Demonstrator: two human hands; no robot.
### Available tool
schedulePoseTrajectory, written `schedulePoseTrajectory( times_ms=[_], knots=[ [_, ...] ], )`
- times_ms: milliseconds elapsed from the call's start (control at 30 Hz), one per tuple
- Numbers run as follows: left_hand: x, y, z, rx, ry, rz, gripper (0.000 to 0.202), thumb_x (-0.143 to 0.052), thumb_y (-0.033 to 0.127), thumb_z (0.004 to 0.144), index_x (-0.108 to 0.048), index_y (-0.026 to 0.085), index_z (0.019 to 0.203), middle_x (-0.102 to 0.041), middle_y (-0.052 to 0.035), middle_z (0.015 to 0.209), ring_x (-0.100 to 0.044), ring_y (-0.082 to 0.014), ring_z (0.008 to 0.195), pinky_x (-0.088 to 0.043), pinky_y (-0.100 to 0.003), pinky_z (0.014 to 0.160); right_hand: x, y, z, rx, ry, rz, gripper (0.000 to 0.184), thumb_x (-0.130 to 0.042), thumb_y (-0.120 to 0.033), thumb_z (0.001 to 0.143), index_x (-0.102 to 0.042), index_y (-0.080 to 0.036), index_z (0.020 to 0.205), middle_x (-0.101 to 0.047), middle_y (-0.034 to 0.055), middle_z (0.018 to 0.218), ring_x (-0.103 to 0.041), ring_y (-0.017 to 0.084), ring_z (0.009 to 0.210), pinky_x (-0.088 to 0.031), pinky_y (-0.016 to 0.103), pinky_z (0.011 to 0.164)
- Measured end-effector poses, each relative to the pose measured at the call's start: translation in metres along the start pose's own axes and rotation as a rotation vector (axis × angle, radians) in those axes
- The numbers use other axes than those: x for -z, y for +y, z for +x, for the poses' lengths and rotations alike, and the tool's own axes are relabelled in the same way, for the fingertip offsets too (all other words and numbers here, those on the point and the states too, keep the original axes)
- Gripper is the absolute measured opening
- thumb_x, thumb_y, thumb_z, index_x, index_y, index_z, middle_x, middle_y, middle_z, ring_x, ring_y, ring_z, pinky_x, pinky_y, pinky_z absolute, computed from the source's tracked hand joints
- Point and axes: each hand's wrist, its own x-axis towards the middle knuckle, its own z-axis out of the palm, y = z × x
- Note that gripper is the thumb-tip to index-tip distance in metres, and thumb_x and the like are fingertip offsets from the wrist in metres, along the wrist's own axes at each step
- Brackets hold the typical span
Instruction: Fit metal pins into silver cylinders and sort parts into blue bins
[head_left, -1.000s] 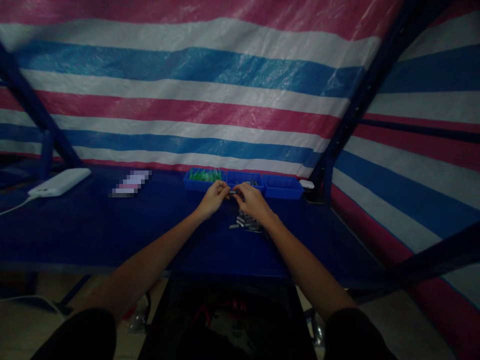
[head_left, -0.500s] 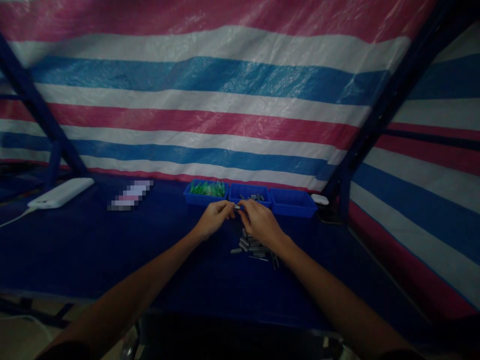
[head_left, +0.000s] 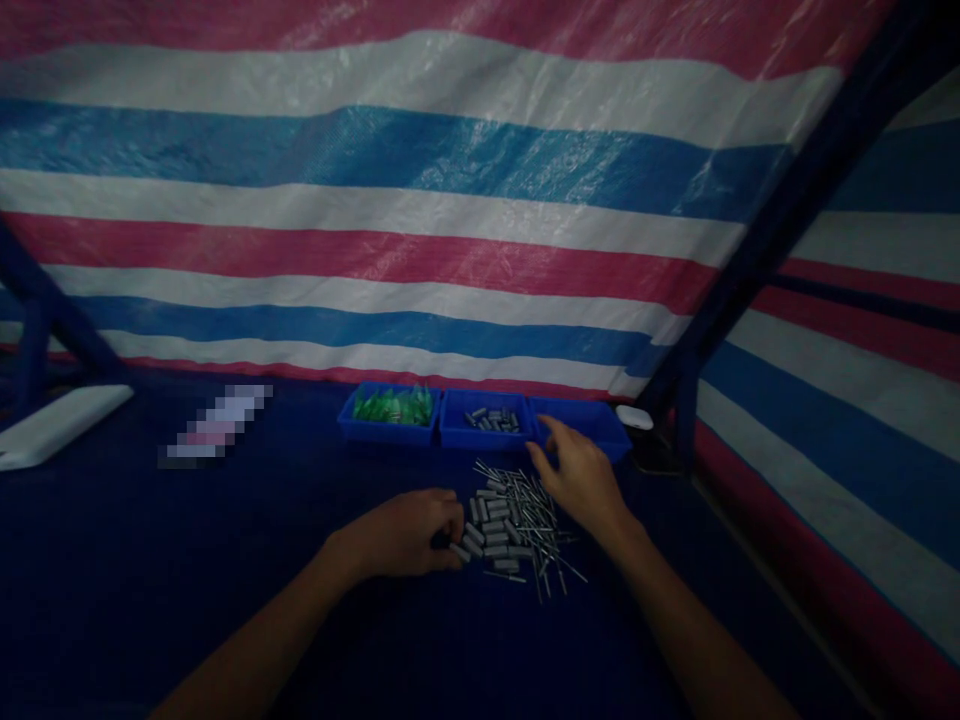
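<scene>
My left hand is low over the table at the left edge of a loose pile. Its thumb and forefinger curve around a gap, with the thumb by a small grey cylinder. More short grey cylinders lie to its right, beside thin metal pins that cross one another. My right hand hovers in front of the right blue tray, fingers apart and nothing visible in them. The middle blue tray contains small metal pieces.
Green pieces fill the left blue tray. The right blue tray stands beside a small white case. A white power strip-like block lies far left. Striped sheeting and a dark frame post bound the table.
My hands were together by the middle tray around a small piece; now they are apart. The left came down to the pile's left edge, the right moved toward the right tray. The view shifted.
</scene>
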Motion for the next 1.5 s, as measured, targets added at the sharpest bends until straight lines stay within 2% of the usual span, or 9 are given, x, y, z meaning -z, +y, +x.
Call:
schedulePoseTrajectory(
  times_ms=[100, 267, 433, 600, 800, 900, 1033, 1200, 1500],
  knots=[
    [0.006, -0.002, 0.005, -0.006, -0.004, -0.168, 0.015, -0.054, 0.032, 0.079, -0.057, 0.017, 0.078, -0.055, -0.0003, 0.08, -0.05, -0.0115, 0.068, -0.037, -0.023, 0.062, 0.002, -0.023, -0.012, 0.158, -0.025, 0.118, 0.031, -0.041, -0.032, 0.088, -0.054, -0.014, 0.109, -0.063, 0.0095, 0.087, -0.058, 0.02, 0.079, -0.044, 0.034, 0.071],
    [0.009, -0.006, 0.012, 0.016, 0.291, -0.412, 0.027, -0.041, 0.035, 0.087, -0.054, 0.017, 0.073, -0.053, 0.0003, 0.073, -0.049, -0.0108, 0.068, -0.039, -0.023, 0.066, 0.002, -0.059, -0.024, 0.466, 0.02, 0.271, 0.029, -0.049, -0.029, 0.084, -0.055, -0.017, 0.11, -0.064, 0.0075, 0.086, -0.057, 0.019, 0.075, -0.042, 0.034, 0.067],
    [-0.001, -0.004, 0.015, 0.06, 0.328, -0.484, 0.029, -0.041, 0.038, 0.085, -0.053, 0.017, 0.069, -0.053, -0.0002, 0.069, -0.048, -0.0116, 0.064, -0.039, -0.023, 0.063, -0.006, -0.067, -0.025, 0.383, 0.009, 0.331, 0.019, -0.043, -0.018, 0.085, -0.059, -0.018, 0.096, -0.063, 0.0054, 0.076, -0.055, 0.017, 0.067, -0.039, 0.033, 0.061],
    [-0.007, -0.004, 0.014, 0.131, 0.399, -0.448, 0.029, -0.027, 0.037, 0.09, -0.049, 0.02, 0.086, -0.054, -0.0011, 0.075, -0.049, -0.0127, 0.067, -0.041, -0.025, 0.064, -0.008, -0.063, -0.021, 0.25, 0.03, 0.274, 0.026, -0.038, -0.023, 0.088, -0.058, -0.019, 0.072, -0.057, 0.0033, 0.062, -0.05, 0.016, 0.059, -0.032, 0.031, 0.059],
    [-0.007, -0.003, 0.012, 0.014, 0.21, -0.114, 0.014, -0.046, 0.033, 0.083, -0.053, 0.021, 0.085, -0.056, -0.0034, 0.086, -0.052, -0.0171, 0.083, -0.04, -0.032, 0.081, -0.011, -0.041, 0.002, 0.166, 0.059, 0.138, 0.033, -0.034, -0.025, 0.09, -0.055, -0.018, 0.066, -0.054, 0.0036, 0.061, -0.048, 0.015, 0.061, -0.031, 0.03, 0.062],
    [-0.01, -0.001, 0.008, -0.015, 0.079, 0.016, 0.02, -0.058, 0.032, 0.075, -0.053, 0.023, 0.093, -0.056, -0.003, 0.096, -0.051, -0.0214, 0.095, -0.034, -0.042, 0.093, -0.014, -0.028, 0.016, 0.021, 0.075, 0.02, 0.026, -0.041, -0.034, 0.089, -0.057, -0.017, 0.099, -0.059, 0.0083, 0.082, -0.052, 0.021, 0.079, -0.036, 0.032, 0.069],
    [-0.01, 0.003, 0.005, -0.029, 0.057, 0.073, 0.014, -0.052, 0.027, 0.08, -0.051, 0.021, 0.093, -0.057, -0.0036, 0.097, -0.051, -0.0204, 0.094, -0.035, -0.041, 0.094, -0.012, -0.019, 0.01, -0.077, 0.053, -0.019, 0.046, -0.044, -0.04, 0.086, -0.043, -0.015, 0.124, -0.055, 0.0134, 0.099, -0.051, 0.026, 0.091, -0.042, 0.038, 0.075],
    [-0.004, 0.0, 0.004, -0.021, 0.149, 0.084, 0.009, -0.045, 0.023, 0.084, -0.052, 0.02, 0.089, -0.057, -0.0032, 0.091, -0.052, -0.0177, 0.087, -0.038, -0.035, 0.086, -0.002, -0.029, -0.008, 0.015, -0.016, 0.124, 0.036, -0.043, -0.036, 0.087, -0.05, -0.017, 0.116, -0.057, 0.011, 0.097, -0.052, 0.025, 0.091, -0.044, 0.039, 0.079],
    [-0.005, -0.005, 0.0, -0.114, 0.109, 0.085, 0.009, -0.05, 0.023, 0.081, -0.055, 0.019, 0.087, -0.057, -0.0039, 0.09, -0.053, -0.0175, 0.085, -0.039, -0.03, 0.079, -0.001, -0.044, -0.013, 0.249, -0.175, 0.187, 0.025, -0.046, -0.032, 0.087, -0.057, -0.018, 0.105, -0.059, 0.0078, 0.091, -0.053, 0.021, 0.089, -0.043, 0.036, 0.081]
  ],
)
